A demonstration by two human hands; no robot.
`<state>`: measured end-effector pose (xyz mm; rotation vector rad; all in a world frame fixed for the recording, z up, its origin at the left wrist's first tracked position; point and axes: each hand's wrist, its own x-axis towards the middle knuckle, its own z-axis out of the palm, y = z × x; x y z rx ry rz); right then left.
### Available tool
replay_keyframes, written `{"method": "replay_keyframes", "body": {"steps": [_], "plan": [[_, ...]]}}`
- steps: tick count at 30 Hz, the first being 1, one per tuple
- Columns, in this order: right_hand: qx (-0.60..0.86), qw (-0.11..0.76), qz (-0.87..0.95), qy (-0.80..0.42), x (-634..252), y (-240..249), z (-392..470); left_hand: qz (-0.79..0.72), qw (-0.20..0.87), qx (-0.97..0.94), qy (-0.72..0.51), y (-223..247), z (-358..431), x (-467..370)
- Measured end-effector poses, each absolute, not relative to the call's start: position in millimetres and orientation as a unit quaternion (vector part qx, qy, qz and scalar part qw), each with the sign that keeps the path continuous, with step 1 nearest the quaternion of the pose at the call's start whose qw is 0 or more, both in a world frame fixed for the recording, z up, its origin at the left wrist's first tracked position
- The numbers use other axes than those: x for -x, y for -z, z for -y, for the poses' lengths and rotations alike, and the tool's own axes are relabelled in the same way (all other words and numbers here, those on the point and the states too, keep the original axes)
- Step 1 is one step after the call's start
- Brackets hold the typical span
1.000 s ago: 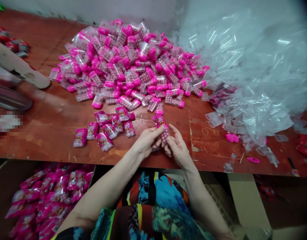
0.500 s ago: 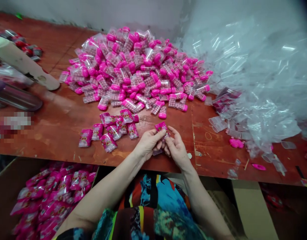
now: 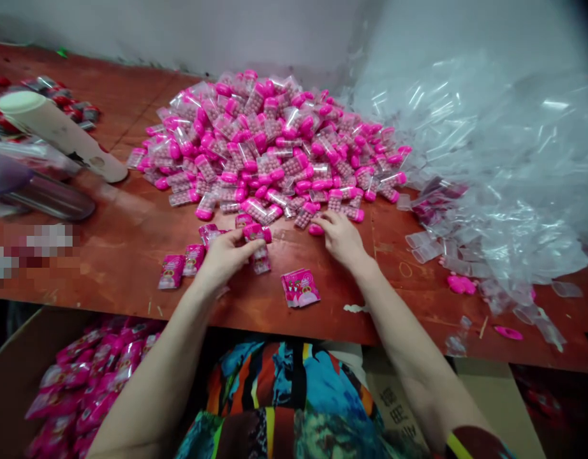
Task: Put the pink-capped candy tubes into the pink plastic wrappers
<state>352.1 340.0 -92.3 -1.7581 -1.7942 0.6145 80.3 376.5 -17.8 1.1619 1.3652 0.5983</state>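
Note:
My left hand [image 3: 229,255] pinches a small pink packet [image 3: 254,234] above the loose group of pink packets on the red table. My right hand [image 3: 339,236] reaches to the front edge of a large heap of clear tubes with pink caps [image 3: 275,146]; its fingers are curled at a pink-capped tube [image 3: 316,229], partly covered by them. Between my hands, nearer the table edge, lies a small stack of flat pink packets [image 3: 301,288]. Two filled packets, one of them a pink packet [image 3: 171,271], lie left of my left hand.
Clear plastic bags and empty tubes [image 3: 490,210] spread over the right side. A white cylinder [image 3: 59,134] and a purple-topped clear bottle [image 3: 40,188] lie at the left. Below the table edge, a box holds pink bags [image 3: 93,376]. Pink caps [image 3: 461,284] sit at the right.
My hands have moved apart from their shared hold on a packet. The left went left to the packet group, the right went forward to the heap. The flat stack now shows; the view shifted slightly.

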Motion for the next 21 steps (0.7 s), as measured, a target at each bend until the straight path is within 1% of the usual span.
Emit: {"method": "replay_keyframes", "body": {"steps": [1, 4, 5, 6, 7, 9, 11, 12, 14, 15, 16, 17, 19, 21], "plan": [[0.652, 0.222, 0.695, -0.204, -356.8, 94.9, -347.3, -0.610, 0.525, -0.535, -0.257, 15.3, -380.0, -75.0], [0.624, 0.098, 0.762, -0.145, -366.0, 98.1, -358.1, -0.684, 0.290, -0.635, -0.212, 10.2, -378.4, -71.8], [0.610, 0.062, 0.780, -0.126, -368.9, 97.0, -358.6, -0.690, 0.227, -0.662, -0.186, 10.2, -373.1, -75.3], [0.597, 0.029, 0.795, -0.104, -372.0, 94.7, -358.0, -0.680, 0.188, -0.690, -0.161, 11.2, -365.2, -80.9], [0.584, -0.003, 0.808, -0.084, -375.3, 91.3, -356.6, -0.654, 0.175, -0.723, -0.139, 13.2, -355.2, -88.0], [0.563, -0.056, 0.823, -0.055, -381.8, 81.6, -352.1, -0.564, 0.210, -0.793, -0.094, 19.8, -330.5, -104.9], [0.558, -0.085, 0.825, -0.040, -387.2, 70.3, -345.2, -0.469, 0.256, -0.844, -0.034, 27.9, -304.7, -120.9], [0.561, -0.090, 0.822, -0.037, -389.3, 65.4, -340.2, -0.446, 0.257, -0.857, 0.000, 32.1, -293.3, -127.2], [0.579, -0.072, 0.811, -0.039, -392.3, 60.5, -326.1, -0.420, 0.255, -0.869, 0.055, 40.2, -276.6, -134.7], [0.583, -0.053, 0.809, -0.054, -392.8, 61.7, -317.0, -0.411, 0.253, -0.874, 0.063, 43.8, -271.7, -135.7], [0.593, -0.015, 0.801, -0.077, -392.2, 65.6, -306.9, -0.407, 0.253, -0.875, 0.064, 46.8, -268.8, -135.3], [0.617, 0.045, 0.779, -0.102, -390.1, 71.6, -296.2, -0.406, 0.253, -0.876, 0.063, 49.3, -267.6, -133.8], [0.677, 0.199, 0.689, -0.164, -380.1, 85.9, -274.7, -0.408, 0.250, -0.877, 0.047, 51.8, -267.9, -129.6], [0.748, 0.354, 0.516, -0.221, -363.0, 95.2, -255.8, -0.415, 0.249, -0.875, 0.017, 52.1, -270.0, -127.2]]}}
